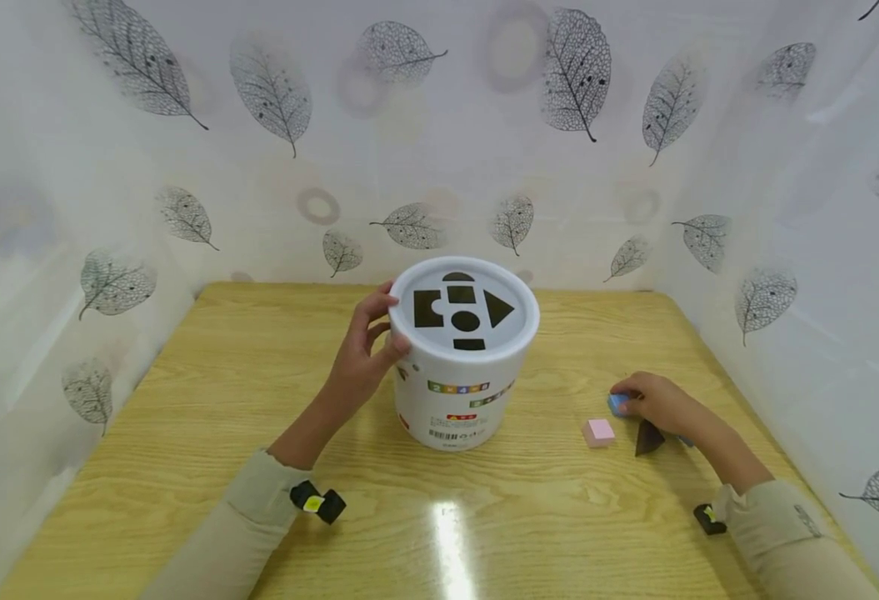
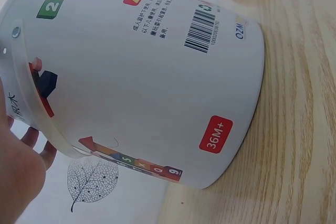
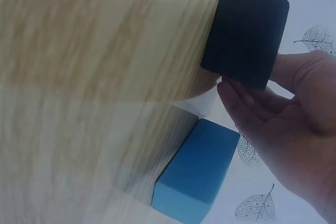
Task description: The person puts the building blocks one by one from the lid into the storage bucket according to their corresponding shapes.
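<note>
A white bucket (image 1: 450, 408) stands upright on the table, its lid (image 1: 439, 337) pierced with several shaped holes. My left hand (image 1: 367, 346) grips it by the upper left side, near the rim. Over on the right, my right hand (image 1: 656, 404) pinches a blue block (image 1: 619, 405) at the tabletop. Just below that hand sits a dark triangular block (image 1: 649, 437), and a pink block (image 1: 599, 432) lies to its left. Another blue block (image 3: 194, 171) rests near the right wrist, mostly hidden in the head view. In the right wrist view the dark block covers the fingertips.
The wooden table (image 1: 259, 350) is enclosed at the back and sides by a pale curtain (image 1: 439, 150) printed with leaves. A dark wrist strap (image 1: 317, 502) sits at the left cuff, with another strap (image 1: 709, 518) at the right.
</note>
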`<state>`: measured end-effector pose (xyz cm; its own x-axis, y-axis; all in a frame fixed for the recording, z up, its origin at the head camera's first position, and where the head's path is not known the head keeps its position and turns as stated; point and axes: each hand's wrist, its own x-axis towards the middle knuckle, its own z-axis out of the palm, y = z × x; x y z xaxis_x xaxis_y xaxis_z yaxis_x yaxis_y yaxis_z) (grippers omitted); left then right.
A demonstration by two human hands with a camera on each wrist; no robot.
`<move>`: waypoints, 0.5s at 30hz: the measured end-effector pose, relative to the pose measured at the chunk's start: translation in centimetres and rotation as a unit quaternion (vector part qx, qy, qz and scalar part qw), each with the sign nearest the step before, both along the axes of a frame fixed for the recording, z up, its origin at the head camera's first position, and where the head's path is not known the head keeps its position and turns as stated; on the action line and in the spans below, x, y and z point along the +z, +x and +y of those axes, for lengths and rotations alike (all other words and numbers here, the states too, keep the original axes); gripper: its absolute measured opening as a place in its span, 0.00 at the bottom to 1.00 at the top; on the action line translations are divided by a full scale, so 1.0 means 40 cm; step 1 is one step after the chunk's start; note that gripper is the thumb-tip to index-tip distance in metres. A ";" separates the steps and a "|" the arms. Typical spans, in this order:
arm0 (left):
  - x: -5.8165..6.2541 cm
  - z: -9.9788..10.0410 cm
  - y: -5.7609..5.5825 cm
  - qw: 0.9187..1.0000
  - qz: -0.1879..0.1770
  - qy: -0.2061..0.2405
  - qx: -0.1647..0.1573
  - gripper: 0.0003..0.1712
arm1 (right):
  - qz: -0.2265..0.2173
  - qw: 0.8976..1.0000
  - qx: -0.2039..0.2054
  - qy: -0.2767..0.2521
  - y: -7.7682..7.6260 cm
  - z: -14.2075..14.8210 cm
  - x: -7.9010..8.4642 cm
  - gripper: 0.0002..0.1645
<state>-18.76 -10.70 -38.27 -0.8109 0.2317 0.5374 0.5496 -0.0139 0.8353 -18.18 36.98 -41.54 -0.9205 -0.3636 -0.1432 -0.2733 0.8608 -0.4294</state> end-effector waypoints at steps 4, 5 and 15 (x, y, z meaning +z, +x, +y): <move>0.002 0.000 0.001 1.000 -0.001 -0.001 0.001 0.46 | 0.000 1.000 0.005 0.003 -0.005 -0.004 0.001 0.19; 0.003 0.000 0.001 1.000 -0.001 -0.002 0.000 0.46 | 0.000 1.000 0.005 0.004 -0.005 -0.005 0.002 0.19; 0.000 -0.001 0.000 1.000 -0.004 -0.001 0.002 0.45 | -0.003 0.999 -0.021 -0.028 -0.001 -0.009 0.004 0.11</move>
